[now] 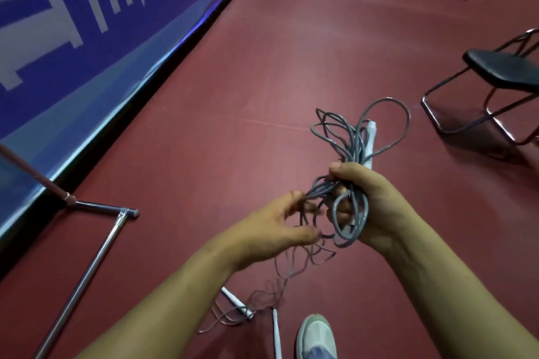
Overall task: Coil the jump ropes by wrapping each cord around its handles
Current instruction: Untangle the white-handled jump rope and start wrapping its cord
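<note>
Gripping a tangled bundle of grey cord (360, 213) plus one white handle (371, 137) in mid-air, the right hand (376, 201) has its fingers curled tight round both. The left hand (271, 224) is at the bundle's left strands, blurred; can't tell if it pinches them. Loose cord trails down to a second handle (237, 304) and a third handle (276, 332) on the red floor (233, 96) beside a shoe (316, 335).

The cord bundle (347, 154) sits in the right grip (376, 201), above the floor (233, 96), with one handle (371, 140) standing out of its far side. The left grip (271, 227) is just left of the bundle, among its strands. Nearer than the bundle, two floor handles (237, 304) lie in loose cord, with a shoe (318, 335) just to their right. A chair (501, 67) stands right of and beyond the bundle. A banner wall (87, 23) and a metal stand (96, 245) lie well to its left.
</note>
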Available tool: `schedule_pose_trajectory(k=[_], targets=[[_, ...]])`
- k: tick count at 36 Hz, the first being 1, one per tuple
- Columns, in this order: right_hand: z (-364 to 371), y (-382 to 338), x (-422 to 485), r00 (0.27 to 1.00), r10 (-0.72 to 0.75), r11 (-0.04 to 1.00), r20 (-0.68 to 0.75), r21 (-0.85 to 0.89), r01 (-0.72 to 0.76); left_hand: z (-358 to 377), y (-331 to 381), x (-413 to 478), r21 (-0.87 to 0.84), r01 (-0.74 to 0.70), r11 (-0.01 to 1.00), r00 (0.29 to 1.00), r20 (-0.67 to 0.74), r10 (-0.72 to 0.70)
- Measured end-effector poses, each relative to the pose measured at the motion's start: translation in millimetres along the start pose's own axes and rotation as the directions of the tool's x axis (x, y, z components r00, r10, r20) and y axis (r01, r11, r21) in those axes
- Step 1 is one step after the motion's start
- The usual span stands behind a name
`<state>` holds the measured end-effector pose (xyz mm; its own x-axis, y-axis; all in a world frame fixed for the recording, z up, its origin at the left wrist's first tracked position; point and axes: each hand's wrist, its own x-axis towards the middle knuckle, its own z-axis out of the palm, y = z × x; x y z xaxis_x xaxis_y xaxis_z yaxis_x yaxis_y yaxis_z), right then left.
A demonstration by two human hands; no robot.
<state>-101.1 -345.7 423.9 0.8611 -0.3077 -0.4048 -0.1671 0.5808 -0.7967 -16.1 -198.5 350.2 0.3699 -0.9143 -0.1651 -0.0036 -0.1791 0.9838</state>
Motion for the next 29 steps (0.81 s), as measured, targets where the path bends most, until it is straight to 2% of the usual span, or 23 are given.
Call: schedule_pose_trajectory(k=[4, 7, 9, 11, 13, 15, 18, 21, 25, 27, 29], targets=[[-5.1, -4.0, 0.2, 1.000, -0.024, 0.999, -0.012, -0.043, 0.023, -3.4, -6.8, 8.4, 0.152, 0.068, 0.986, 0.991, -0.122, -0.049], [-20.4, -11.2, 0.0, 0.992, -0.051, 0.995, -0.115, -0.095, 0.040, -24.2, -2.2, 6.9, 0.340, 0.093, 0.936, 0.976, -0.217, -0.018], [-31.3, -14.1, -1.3, 0.980, -0.082, 0.989, -0.182, -0.133, 0.058, -37.4, -2.5, 3.0, 0.512, 0.171, 0.842, 0.966, -0.257, -0.041], [-36.5, -13.9, -2.6, 0.969, -0.115, 0.981, -0.219, -0.178, 0.076, -46.4, -7.6, -1.8, 0.674, 0.289, 0.680, 0.946, -0.312, -0.093], [-37.5, -11.5, -1.8, 0.961, -0.140, 0.975, -0.239, -0.200, 0.092, -54.7, -12.3, -7.7, 0.724, 0.347, 0.597, 0.934, -0.326, -0.147], [-36.9, -9.0, -0.5, 0.941, -0.193, 0.948, -0.277, -0.301, 0.106, -61.5, -15.2, -11.0, 0.692, 0.351, 0.631, 0.932, -0.320, -0.168], [-39.7, -3.5, 1.7, 0.910, -0.300, 0.825, -0.285, -0.557, 0.098, -65.6, -12.5, -11.8, 0.511, 0.330, 0.794, 0.900, -0.425, -0.101], [-41.6, 1.2, 2.0, 0.941, -0.225, 0.800, -0.253, -0.600, 0.030, -69.9, -8.0, -13.2, 0.293, 0.287, 0.912, 0.826, -0.558, -0.080], [-40.4, -2.5, 1.3, 0.947, -0.186, 0.777, -0.261, -0.629, -0.021, -82.5, -9.1, -16.4, 0.035, 0.217, 0.975, 0.708, -0.694, -0.133], [-41.8, -5.5, 1.0, 0.934, -0.202, 0.775, -0.294, -0.632, -0.032, -85.7, -9.1, -17.3, -0.073, 0.187, 0.980, 0.690, -0.700, -0.184], [-44.3, -7.0, 1.3, 0.918, -0.230, 0.745, -0.323, -0.665, -0.047, -87.7, -9.0, -18.2, -0.098, 0.172, 0.980, 0.699, -0.689, -0.192]])
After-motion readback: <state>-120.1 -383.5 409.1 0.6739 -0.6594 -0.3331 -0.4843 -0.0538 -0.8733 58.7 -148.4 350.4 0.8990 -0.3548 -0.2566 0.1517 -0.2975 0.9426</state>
